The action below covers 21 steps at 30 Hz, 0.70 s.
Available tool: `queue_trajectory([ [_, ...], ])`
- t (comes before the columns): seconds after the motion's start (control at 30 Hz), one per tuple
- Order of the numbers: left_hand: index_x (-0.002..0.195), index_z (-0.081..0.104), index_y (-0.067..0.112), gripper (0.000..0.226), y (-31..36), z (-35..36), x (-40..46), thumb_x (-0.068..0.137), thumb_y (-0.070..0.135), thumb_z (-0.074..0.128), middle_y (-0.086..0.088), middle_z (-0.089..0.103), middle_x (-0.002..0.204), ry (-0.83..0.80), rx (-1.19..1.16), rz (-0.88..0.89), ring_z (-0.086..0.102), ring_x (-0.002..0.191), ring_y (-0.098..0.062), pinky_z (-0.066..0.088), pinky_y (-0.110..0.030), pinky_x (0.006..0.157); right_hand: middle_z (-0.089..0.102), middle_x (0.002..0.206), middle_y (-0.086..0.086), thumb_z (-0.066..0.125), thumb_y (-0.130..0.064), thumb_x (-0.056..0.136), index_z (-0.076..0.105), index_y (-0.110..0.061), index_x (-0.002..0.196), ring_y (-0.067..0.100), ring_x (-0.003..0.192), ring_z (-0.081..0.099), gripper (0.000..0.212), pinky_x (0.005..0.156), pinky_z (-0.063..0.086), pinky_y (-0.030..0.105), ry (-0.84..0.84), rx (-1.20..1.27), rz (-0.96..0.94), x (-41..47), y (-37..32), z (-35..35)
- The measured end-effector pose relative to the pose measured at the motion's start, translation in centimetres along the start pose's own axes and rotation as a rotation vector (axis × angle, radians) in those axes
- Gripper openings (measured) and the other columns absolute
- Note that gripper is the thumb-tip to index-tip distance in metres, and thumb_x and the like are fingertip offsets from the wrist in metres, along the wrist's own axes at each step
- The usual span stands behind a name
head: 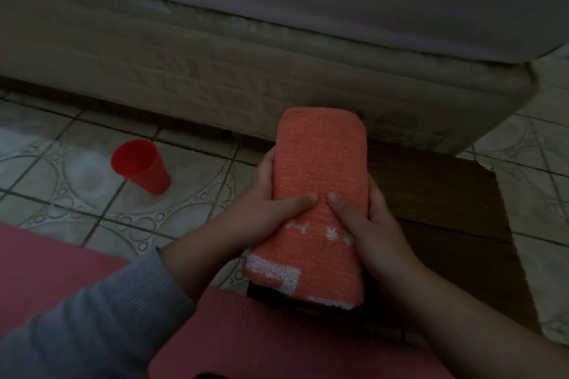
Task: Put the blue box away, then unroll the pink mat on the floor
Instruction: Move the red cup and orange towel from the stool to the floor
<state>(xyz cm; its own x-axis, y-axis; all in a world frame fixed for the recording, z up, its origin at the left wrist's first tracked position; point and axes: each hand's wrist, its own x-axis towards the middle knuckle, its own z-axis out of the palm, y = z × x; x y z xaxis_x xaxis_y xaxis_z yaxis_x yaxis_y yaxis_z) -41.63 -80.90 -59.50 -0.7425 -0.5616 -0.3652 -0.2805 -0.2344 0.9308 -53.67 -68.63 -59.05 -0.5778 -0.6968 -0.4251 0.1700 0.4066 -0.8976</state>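
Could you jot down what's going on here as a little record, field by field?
held item: rolled orange towel with white pattern, gripped from both sides
left hand: on the towel's left side, thumb across the top
right hand: on the towel's right side, thumb across the top
pink mat: already lying on the floor, lower left and under the person
red cup: upright on the tiles, apart from the mat
tiled floor: patterned
bed: behind the towel
blue box: not in view
lighting: dim

Between my hands I see a nubby orange terry-cloth roll; left of them, a smooth red plastic cup on glossy patterned floor tiles.
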Motion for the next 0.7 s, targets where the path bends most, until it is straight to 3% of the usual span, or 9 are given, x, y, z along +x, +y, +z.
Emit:
queue_trajectory([
  [0.07, 0.142, 0.012, 0.049, 0.100, 0.1, 0.1, 0.0, 0.070, 0.031, 0.078, 0.008, 0.047, 0.136, -0.003, -0.003, -0.007, 0.056, 0.116, -0.010, 0.049, -0.035, 0.097, 0.052, 0.134, -0.006, 0.069, -0.061, 0.053, 0.031, -0.059, 0.130, 0.017, 0.114, 0.060, 0.086, 0.096, 0.051, 0.046, 0.010, 0.019, -0.010, 0.0, 0.1, 0.2],
  [0.23, 0.141, 0.015, 0.050, 0.102, 0.0, 0.1, -0.5, 0.067, 0.028, 0.081, 0.013, 0.049, 0.132, 0.012, -0.022, 0.017, 0.057, 0.113, -0.005, 0.051, -0.026, 0.087, 0.054, 0.131, -0.009, 0.069, -0.059, 0.054, 0.030, -0.057, 0.132, 0.015, 0.113, 0.060, 0.087, 0.094, 0.052, 0.044, 0.049, 0.060, -0.030, -0.4, 0.3, 0.7],
  [0.37, 0.139, 0.014, 0.055, 0.102, -0.1, -0.1, -0.8, 0.067, 0.030, 0.081, 0.016, 0.051, 0.126, -0.028, -0.048, -0.046, 0.059, 0.110, -0.006, 0.052, -0.031, 0.089, 0.055, 0.119, -0.012, 0.065, -0.056, 0.058, 0.029, -0.053, 0.135, 0.013, 0.109, 0.060, 0.086, 0.094, 0.051, 0.041, 0.078, 0.040, -0.021, -0.7, 0.3, 0.9],
  [0.5, 0.140, 0.022, 0.048, 0.098, -0.3, 0.0, -0.9, 0.066, 0.031, 0.083, 0.009, 0.057, 0.126, 0.065, -0.041, -0.059, 0.061, 0.108, -0.008, 0.051, -0.034, 0.094, 0.057, 0.121, -0.009, 0.063, -0.062, 0.053, 0.032, -0.048, 0.139, 0.015, 0.106, 0.061, 0.092, 0.094, 0.050, 0.043, 0.095, -0.007, 0.012, -0.7, 0.0, 1.0],
  [0.63, 0.141, 0.027, 0.043, 0.085, -0.4, -0.2, -1.0, 0.074, 0.022, 0.076, 0.015, 0.059, 0.116, 0.045, -0.095, -0.053, 0.062, 0.102, -0.002, 0.052, -0.024, 0.087, 0.056, 0.122, -0.006, 0.063, -0.051, 0.076, 0.029, -0.046, 0.141, 0.016, 0.104, 0.061, 0.073, 0.086, 0.050, 0.036, 0.100, -0.036, 0.019, -0.7, -0.2, 1.8],
  [0.7, 0.141, 0.027, 0.043, 0.084, -0.6, -0.9, -1.2, 0.075, 0.020, 0.075, 0.018, 0.059, 0.114, 0.060, -0.108, -0.041, 0.062, 0.098, 0.003, 0.053, -0.017, 0.080, 0.056, 0.122, -0.005, 0.062, -0.052, 0.076, 0.028, -0.046, 0.141, 0.017, 0.105, 0.061, 0.074, 0.089, 0.050, 0.037, 0.088, -0.058, 0.011, -0.6, -0.4, 2.5],
])
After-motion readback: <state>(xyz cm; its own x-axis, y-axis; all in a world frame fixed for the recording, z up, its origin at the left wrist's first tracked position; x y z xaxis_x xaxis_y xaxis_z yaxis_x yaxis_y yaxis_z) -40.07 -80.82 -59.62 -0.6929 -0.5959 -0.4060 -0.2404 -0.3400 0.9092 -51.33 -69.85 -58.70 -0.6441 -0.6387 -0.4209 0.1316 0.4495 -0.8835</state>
